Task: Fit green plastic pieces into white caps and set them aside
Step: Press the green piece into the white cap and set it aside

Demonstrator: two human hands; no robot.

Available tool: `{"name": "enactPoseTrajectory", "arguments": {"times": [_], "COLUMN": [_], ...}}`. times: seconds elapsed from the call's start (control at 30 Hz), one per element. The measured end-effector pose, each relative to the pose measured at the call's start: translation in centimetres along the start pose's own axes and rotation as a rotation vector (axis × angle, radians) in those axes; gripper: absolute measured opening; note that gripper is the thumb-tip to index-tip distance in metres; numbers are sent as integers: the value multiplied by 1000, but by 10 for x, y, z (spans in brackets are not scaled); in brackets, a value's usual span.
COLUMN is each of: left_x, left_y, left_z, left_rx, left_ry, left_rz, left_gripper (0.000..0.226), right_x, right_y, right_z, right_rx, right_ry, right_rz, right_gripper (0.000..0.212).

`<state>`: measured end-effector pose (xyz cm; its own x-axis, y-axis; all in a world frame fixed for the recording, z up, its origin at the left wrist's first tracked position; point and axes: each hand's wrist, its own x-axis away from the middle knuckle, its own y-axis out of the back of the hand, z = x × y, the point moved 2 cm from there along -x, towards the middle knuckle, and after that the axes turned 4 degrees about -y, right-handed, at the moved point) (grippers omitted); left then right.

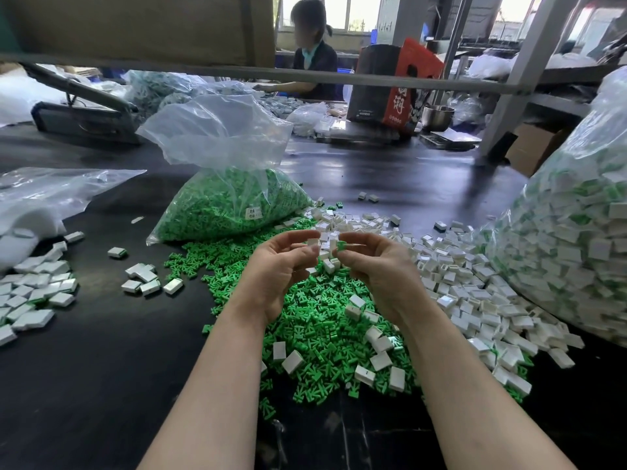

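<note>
Above the green pile on the table, the left hand is pinching a white cap and the right hand is pinching a green piece, almost touching. If it is going in crooked, it may jam or pop out.

The bag of capped pieces is cut off at the right edge.

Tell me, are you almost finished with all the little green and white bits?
Not nearly. Done: a group of finished caps lies set aside on the left. In hand: the left hand pinches a white cap and the right hand a green piece, not yet joined. Left: a big loose green pile, loose white caps, and a full bag of green pieces.
</note>
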<state>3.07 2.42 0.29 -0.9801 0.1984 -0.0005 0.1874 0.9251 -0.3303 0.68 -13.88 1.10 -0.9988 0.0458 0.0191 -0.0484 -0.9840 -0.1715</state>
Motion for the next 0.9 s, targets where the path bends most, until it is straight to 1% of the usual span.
{"name": "enactPoseTrajectory", "arguments": {"times": [0.13,0.33,0.47,0.57,0.63,0.7,0.8,0.9], "left_x": [-1,-1,-1,-3,-3,-3,-2,-1], "left_y": [-1,-5,-8,-7,-8,-9,-13,-15], "left_z": [1,1,1,3,5,5,5,6], "left_rx": [0,63,118,153,167,179,189,190], "left_ry": [2,5,-7,-7,3,13,22,34], "left_rz": [-54,-56,-53,-64,-68,-60,-62,-67], "left_gripper": [36,35,30,19,16,21,38,43], "right_x": [-1,-2,-1,-1,-2,-2,-3,-4], "right_y": [0,0,0,1,1,1,1,1], "right_z": [-1,-1,-2,-3,-4,-6,-6,-8], "right_rx": [-28,-55,-53,-80,-102,-122,-146,-164], "right_ry": [15,57,64,42,41,40,34,37], "right_rz": [1,51,63,51,34,12,-29,-70], "right_gripper": [18,20,16,12,10,9,11,8]}}
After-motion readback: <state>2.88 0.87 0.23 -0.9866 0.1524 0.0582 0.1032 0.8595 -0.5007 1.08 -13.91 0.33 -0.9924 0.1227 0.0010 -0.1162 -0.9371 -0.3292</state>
